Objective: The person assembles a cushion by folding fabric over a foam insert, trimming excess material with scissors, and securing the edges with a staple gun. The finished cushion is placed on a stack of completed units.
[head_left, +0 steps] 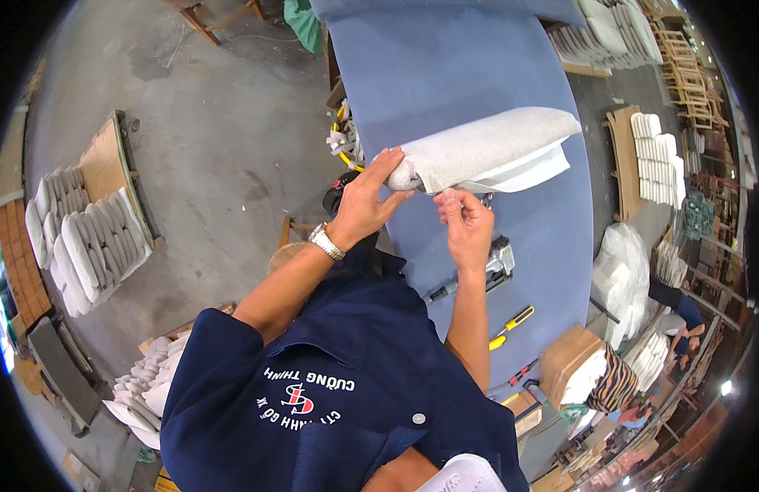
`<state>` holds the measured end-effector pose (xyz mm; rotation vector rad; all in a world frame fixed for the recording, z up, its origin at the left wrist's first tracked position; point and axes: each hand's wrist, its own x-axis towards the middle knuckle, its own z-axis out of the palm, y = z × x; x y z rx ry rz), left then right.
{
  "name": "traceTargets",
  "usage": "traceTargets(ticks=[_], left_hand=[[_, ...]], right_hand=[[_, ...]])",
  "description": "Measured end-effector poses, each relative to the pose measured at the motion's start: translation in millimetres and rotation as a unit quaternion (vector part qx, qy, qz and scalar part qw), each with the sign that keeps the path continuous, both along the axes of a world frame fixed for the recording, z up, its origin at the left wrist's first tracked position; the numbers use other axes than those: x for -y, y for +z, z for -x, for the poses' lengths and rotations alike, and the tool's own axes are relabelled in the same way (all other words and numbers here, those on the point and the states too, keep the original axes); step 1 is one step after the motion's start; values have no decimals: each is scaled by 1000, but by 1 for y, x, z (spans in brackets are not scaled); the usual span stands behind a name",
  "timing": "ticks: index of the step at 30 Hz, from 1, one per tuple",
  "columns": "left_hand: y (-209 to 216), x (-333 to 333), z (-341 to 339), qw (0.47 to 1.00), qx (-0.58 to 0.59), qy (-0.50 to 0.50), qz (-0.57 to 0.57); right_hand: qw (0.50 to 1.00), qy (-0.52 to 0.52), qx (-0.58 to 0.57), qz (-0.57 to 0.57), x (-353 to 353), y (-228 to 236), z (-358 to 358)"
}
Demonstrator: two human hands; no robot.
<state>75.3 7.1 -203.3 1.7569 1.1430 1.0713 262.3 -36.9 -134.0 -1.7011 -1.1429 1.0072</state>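
A padded seat cushion (494, 141) covered in light grey-white fabric lies across the blue-covered table (445, 61), its long side running up to the right. A loose white flap of cloth (531, 170) hangs out along its near side. My left hand (367, 195), a watch on the wrist, rests with stretched fingers against the cushion's left end. At the near edge beside it, my right hand (467, 223) has thumb and fingers pinched together on the fabric edge. Just what sits between those fingertips is partly hidden.
A staple gun (501, 258) lies on the table below my right hand. Nearer are a yellow-handled tool (513, 325) and a red-and-black one (523, 373). A cardboard box (572, 357) stands at the right. Stacked pale cushions (105, 242) stand on the left floor.
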Motion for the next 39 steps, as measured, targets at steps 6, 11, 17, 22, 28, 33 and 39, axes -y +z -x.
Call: traceTargets(ticks=[6,11,17,22,28,33,39], left_hand=[[-9,33,-21,997,-32,3,-68],[-2,45,-34,992,-84,12,-89],[10,43,-42,987,-100,49,-112],[2,32,-31,992,-65,57,-94],[-3,12,-15,995,-16,84,-60],[3,-7,-3,996,41,76,4],[-2,-12,1,997,-2,65,-40]], right_hand=[[962,-30,-241,126,31,-15,10],[952,-100,-263,118,29,-7,8],[976,-110,-169,77,9,-3,14],[987,-89,-127,47,1,-9,9],[997,-6,-67,-49,-19,-40,20],[992,42,-80,-93,-42,-58,26],[991,66,-71,-89,-49,-63,25]])
